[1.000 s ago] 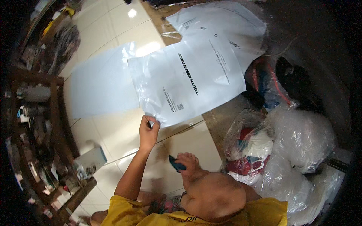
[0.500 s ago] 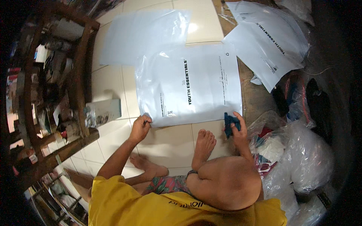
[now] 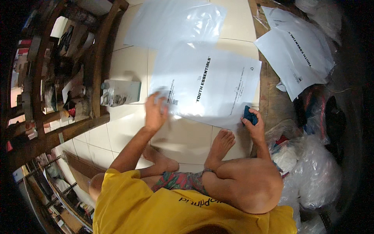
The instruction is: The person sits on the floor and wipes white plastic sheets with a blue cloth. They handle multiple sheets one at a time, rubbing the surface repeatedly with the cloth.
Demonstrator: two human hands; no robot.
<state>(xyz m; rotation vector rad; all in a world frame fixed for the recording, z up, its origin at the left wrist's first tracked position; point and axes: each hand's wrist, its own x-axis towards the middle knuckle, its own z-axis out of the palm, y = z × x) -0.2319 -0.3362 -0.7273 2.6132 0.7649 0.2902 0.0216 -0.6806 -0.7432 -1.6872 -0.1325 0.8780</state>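
A white printed plastic bag (image 3: 224, 84) lies flat on the tiled floor in front of me, tilted so that its lower right corner points toward my bare foot. My left hand (image 3: 156, 111) is over the bag's left edge, fingers apart and slightly blurred, with nothing visible in them. At the lower right corner, my right hand (image 3: 255, 124) grips a bunched dark blue cloth (image 3: 250, 115), close to or touching the bag's surface. The cloth is partly covered by the fingers.
Another whitish plastic sheet (image 3: 175, 23) lies beyond the bag. More printed bags (image 3: 300, 54) rest on a wooden board (image 3: 269, 93) at right. Clear plastic sacks (image 3: 315, 171) bulge beside my knee. Left are a small box (image 3: 122, 93) and a wooden shelf (image 3: 103, 58).
My left hand has let go of the bag's near left corner and opened. The bag has turned clockwise. The right hand still holds the cloth at the near right corner; the view has shifted.
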